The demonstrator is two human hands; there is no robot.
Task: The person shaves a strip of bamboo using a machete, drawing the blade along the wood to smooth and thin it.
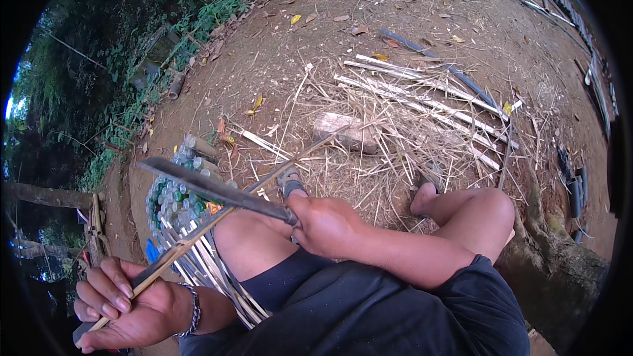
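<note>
My left hand (132, 306), with a chain bracelet at the wrist, is closed round the near end of a long, thin bamboo strip (175, 252). The strip slants up and away to the right, its far end over a short wooden block (346, 132) on the ground. In my closed right hand (326, 225) is a machete (204, 186), its dark blade pointing left. The blade crosses the strip in this view near my knee; whether they touch, I cannot tell. A bundle of split bamboo strips (221, 273) lies beside my left thigh.
Shavings (395, 151) cover the ground around my feet. Long pale strips (422, 102) and a grey pipe (455, 74) lie beyond. Many bottles (173, 199) are gathered left of my knee. A tree root (554, 257) rises on the right; green plants (217, 13) edge the far left.
</note>
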